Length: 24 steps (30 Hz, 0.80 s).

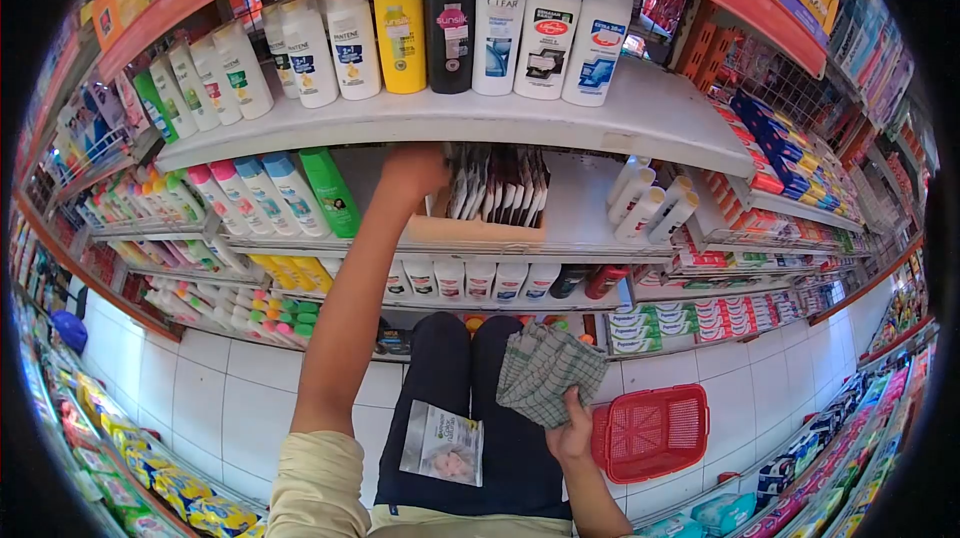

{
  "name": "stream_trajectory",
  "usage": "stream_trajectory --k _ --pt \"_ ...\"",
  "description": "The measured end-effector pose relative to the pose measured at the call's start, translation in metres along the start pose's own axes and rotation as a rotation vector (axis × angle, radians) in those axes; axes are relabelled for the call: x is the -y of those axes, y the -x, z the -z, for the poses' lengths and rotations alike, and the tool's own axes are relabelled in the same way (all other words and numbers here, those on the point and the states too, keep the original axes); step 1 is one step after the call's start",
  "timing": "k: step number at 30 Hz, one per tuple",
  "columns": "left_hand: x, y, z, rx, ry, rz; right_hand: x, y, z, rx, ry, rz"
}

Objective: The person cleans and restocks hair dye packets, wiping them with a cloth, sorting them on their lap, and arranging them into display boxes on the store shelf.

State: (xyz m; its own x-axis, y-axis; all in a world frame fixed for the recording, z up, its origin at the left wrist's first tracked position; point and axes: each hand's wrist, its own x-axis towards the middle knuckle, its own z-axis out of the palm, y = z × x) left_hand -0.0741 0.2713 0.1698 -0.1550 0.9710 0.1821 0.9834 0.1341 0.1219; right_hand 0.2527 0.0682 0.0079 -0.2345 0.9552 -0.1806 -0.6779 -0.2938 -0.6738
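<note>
My left hand (418,174) reaches under the upper shelf to the left end of a cardboard box (480,230). Upright sachets (508,186) stand packed in that box, right beside the hand. Shadow and the hand itself hide its fingertips, so their grip is unclear. Near my right knee, my right hand (572,428) is closed on a green-and-white checked cloth (550,370), which hangs bunched above the fingers. Across my thighs lies a flat Garnier hair colour sachet (443,444), face up.
Shampoo bottles (402,33) line the upper shelf (460,123). A tilted green bottle (330,193) stands left of the box, and white bottles (640,213) stand to its right. A red plastic basket (655,473) sits on the tiled floor. Toothpaste boxes (725,320) fill the lower right shelves.
</note>
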Motion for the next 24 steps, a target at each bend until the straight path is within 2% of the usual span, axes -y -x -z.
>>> stream_trajectory --k 10,13,16,19,24 --pt "0.003 -0.003 0.003 0.018 -0.049 -0.024 0.005 0.002 -0.009 0.02 -0.005 -0.003" --pt "0.009 -0.001 0.014 -0.04 0.018 -0.032 0.002 0.0 -0.003 0.01 0.01 0.011" --pt "0.016 0.008 0.03 0.206 0.235 0.042 0.002 0.0 -0.001 0.007 0.008 0.016" --pt "0.028 0.026 0.0 -0.324 0.281 0.031 0.001 0.0 0.0 -0.019 0.039 -0.014" --pt "0.036 0.028 -0.018 -0.47 0.326 -0.023 -0.005 -0.001 0.001 -0.013 0.034 -0.069"
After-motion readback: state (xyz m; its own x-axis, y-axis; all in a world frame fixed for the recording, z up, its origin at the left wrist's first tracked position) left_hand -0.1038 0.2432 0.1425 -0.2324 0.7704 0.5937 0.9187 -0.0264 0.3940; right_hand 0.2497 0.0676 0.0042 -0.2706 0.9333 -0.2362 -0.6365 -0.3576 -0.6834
